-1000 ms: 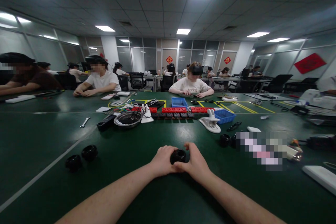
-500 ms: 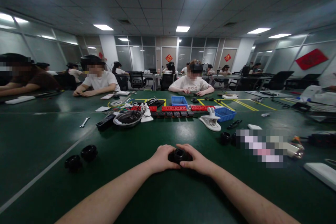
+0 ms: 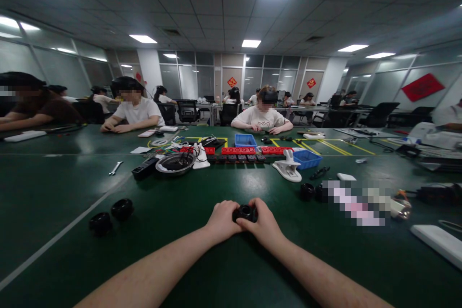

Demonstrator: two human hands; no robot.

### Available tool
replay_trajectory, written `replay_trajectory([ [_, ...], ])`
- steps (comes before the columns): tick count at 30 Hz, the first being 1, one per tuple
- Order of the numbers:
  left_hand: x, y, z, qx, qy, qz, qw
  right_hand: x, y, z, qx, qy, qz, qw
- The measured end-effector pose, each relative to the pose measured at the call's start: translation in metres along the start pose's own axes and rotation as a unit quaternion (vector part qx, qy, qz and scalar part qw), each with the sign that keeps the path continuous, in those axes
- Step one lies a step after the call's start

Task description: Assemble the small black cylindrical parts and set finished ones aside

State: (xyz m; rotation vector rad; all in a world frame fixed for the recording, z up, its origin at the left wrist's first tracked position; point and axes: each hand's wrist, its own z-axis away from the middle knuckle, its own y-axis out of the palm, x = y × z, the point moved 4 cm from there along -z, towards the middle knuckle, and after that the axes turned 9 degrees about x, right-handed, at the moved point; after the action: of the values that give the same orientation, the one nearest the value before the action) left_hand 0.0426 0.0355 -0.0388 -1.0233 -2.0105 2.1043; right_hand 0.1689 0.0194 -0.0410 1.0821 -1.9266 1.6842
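Observation:
Both of my hands grip one round black part [image 3: 246, 211] with a hole in its top, low over the green table in front of me. My left hand [image 3: 223, 219] wraps its left side. On the right side, my right hand [image 3: 263, 221] curls round it, with the thumb across its near face. Two similar black parts, one [image 3: 100, 224] nearer and one [image 3: 122, 209] farther, lie off to the left. Another pair, of which one [image 3: 307, 191] shows best, sits to the right beside a blurred-out patch.
Beyond my hands on the table [image 3: 173, 202] stand a metal bowl [image 3: 175, 164], a white clamp base [image 3: 288, 168], blue trays [image 3: 307, 159] and red socket strips [image 3: 238, 150]. A wrench [image 3: 116, 168] lies left, a white case [image 3: 438, 245] right. People sit across the table.
My right hand has shifted its grip on the black part, its fingers now more raised and its thumb farther left. My left hand has barely moved. The view has turned slightly.

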Motion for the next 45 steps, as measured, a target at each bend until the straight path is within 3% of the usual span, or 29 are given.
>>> replay_trajectory([
  [5, 0.001, 0.002, -0.001, 0.003, 0.002, 0.000, 1.000, 0.002, -0.006, -0.002, 0.026, -0.050, -0.025, 0.998],
  [11, 0.006, -0.004, -0.004, 0.088, 0.090, 0.036, 0.991, -0.006, -0.011, -0.008, 0.191, -0.089, -0.151, 0.966],
  [16, 0.007, -0.010, -0.003, 0.117, 0.110, 0.046, 0.986, -0.013, -0.010, -0.009, 0.247, -0.074, -0.204, 0.944],
  [21, 0.004, -0.012, -0.001, 0.111, 0.093, 0.057, 0.988, -0.013, -0.009, -0.007, 0.224, -0.089, -0.170, 0.956],
  [26, 0.002, -0.013, 0.001, 0.062, 0.032, 0.026, 0.997, -0.012, -0.007, -0.004, 0.129, -0.052, -0.105, 0.985],
  [30, -0.001, -0.005, 0.001, 0.039, 0.021, -0.026, 0.999, -0.005, -0.004, 0.000, 0.064, -0.041, -0.064, 0.995],
  [36, -0.006, 0.002, 0.001, 0.019, 0.009, -0.048, 0.999, 0.000, 0.000, 0.001, 0.013, -0.027, 0.005, 1.000],
  [40, -0.003, 0.003, 0.000, 0.016, 0.002, -0.031, 0.999, 0.004, -0.005, -0.001, 0.026, -0.062, 0.010, 0.998],
  [45, 0.004, -0.001, -0.003, 0.051, 0.052, 0.011, 0.997, 0.005, -0.013, -0.006, 0.145, -0.107, -0.044, 0.983],
])
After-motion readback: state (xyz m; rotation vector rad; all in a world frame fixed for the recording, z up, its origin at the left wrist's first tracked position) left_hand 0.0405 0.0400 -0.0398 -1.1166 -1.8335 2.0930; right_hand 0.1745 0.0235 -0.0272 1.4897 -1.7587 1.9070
